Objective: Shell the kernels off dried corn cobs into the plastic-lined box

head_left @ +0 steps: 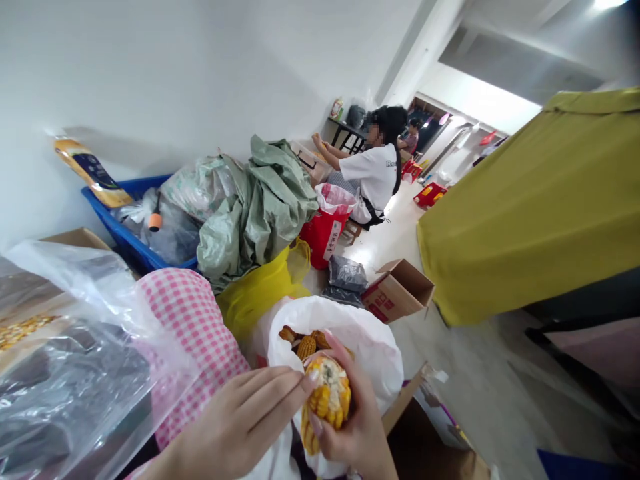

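Observation:
My right hand (357,423) is wrapped around a short yellow corn cob (327,400), held end-up at the bottom centre. My left hand (245,420) reaches across from the left with its fingers together, the fingertips pressing on the top edge of the cob. Just behind the cob stands an open white plastic bag (370,340) with more corn pieces (305,343) showing inside. A pink checked cloth (195,327) lies over my lap to the left.
A clear plastic sheet (75,373) covers a box with corn kernels (25,330) at left. A blue bin (125,237) with grey-green sacks (260,207), a yellow bag (260,290), a red bag (325,233), a cardboard box (397,290). A seated person (373,173) works farther back. Olive cloth (535,207) at right.

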### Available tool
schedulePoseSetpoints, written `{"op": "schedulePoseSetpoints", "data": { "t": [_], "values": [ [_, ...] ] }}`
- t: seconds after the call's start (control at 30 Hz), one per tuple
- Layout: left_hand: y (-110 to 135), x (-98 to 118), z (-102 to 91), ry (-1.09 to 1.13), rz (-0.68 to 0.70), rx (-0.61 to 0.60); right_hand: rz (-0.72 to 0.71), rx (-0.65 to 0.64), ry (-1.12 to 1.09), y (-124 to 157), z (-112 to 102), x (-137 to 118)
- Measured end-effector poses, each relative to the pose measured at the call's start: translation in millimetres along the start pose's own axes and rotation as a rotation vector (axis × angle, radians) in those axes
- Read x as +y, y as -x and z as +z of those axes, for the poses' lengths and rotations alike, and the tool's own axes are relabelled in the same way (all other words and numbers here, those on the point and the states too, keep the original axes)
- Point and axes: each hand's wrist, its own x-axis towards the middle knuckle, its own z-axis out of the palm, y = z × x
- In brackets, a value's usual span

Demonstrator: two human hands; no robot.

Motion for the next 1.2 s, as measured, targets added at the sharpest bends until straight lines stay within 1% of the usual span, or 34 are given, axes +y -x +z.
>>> {"op": "schedulePoseSetpoints", "data": {
  "t": [0.1, 0.2, 0.27, 0.37, 0.43, 0.5, 0.57, 0.6, 0.67, 0.73, 0.77, 0.87, 0.9, 0.93, 0.97, 1.0, 1.03, 1.07, 1.1, 1.13, 1.2],
  "values": [
    [-0.1, -6.3, 2.5, -0.094, 0.039, 0.031, 0.015, -0.054, 0.015, 1.6, 0.5, 0.9],
    [-9.7, -8.0, 9.1, -0.154, 0.065, 0.058, 0.060, -0.076, 0.001, 3.1, -2.0, 1.9],
    [-18.4, -5.2, 15.3, -0.176, 0.035, 0.044, 0.108, -0.068, -0.033, 2.9, -4.8, 1.9],
    [-29.2, 0.8, 22.0, -0.159, -0.056, 0.036, 0.175, -0.009, -0.048, 1.8, -9.0, 0.8],
    [-34.6, 1.6, 20.9, -0.044, -0.129, 0.027, 0.197, 0.026, -0.046, 1.9, -10.8, -0.5],
    [-39.4, -1.9, 15.1, 0.172, -0.189, -0.047, 0.195, 0.034, -0.068, 3.0, -11.5, -1.8],
    [-43.7, -7.8, 8.0, 0.380, -0.236, -0.159, 0.183, 0.007, -0.118, 4.4, -11.6, -2.3],
    [-45.2, -10.5, 5.3, 0.447, -0.262, -0.193, 0.178, -0.015, -0.144, 4.9, -11.5, -2.2],
    [-46.1, -13.1, 3.8, 0.524, -0.318, -0.208, 0.176, -0.063, -0.183, 4.9, -11.2, -1.5],
    [-43.3, -10.6, 7.4, 0.529, -0.330, -0.160, 0.176, -0.091, -0.206, 3.3, -10.6, -0.5],
    [-40.8, -7.9, 10.5, 0.495, -0.309, -0.130, 0.176, -0.101, -0.209, 2.1, -10.2, -0.2],
    [-32.9, 0.8, 18.6, 0.259, -0.183, -0.014, 0.173, -0.102, -0.186, 0.0, -8.3, -0.2],
    [-31.8, 1.9, 19.7, 0.181, -0.160, 0.040, 0.177, -0.097, -0.171, 0.7, -7.8, -0.3],
    [-32.1, 1.6, 19.8, 0.119, -0.176, 0.100, 0.188, -0.093, -0.157, 2.3, -7.5, -0.4],
    [-34.0, -0.2, 19.1, 0.085, -0.237, 0.155, 0.207, -0.086, -0.145, 4.9, -7.7, -0.3],
    [-37.2, -3.1, 18.1, 0.070, -0.328, 0.213, 0.234, -0.081, -0.137, 8.4, -8.5, 0.1],
    [-41.3, -6.7, 17.7, 0.050, -0.473, 0.227, 0.262, -0.075, -0.135, 12.4, -10.1, 0.7],
    [-45.7, -10.3, 18.6, 0.035, -0.579, 0.191, 0.290, -0.061, -0.143, 16.5, -12.5, 1.6],
    [-50.0, -13.3, 21.3, 0.040, -0.622, 0.088, 0.314, -0.040, -0.166, 20.3, -15.5, 2.5],
    [-53.8, -15.3, 26.1, 0.062, -0.635, -0.054, 0.334, -0.005, -0.210, 23.5, -18.8, 3.5],
    [-58.6, -16.0, 40.4, 0.121, -0.668, -0.380, 0.357, 0.104, -0.346, 26.9, -25.1, 4.6]
  ]
}}
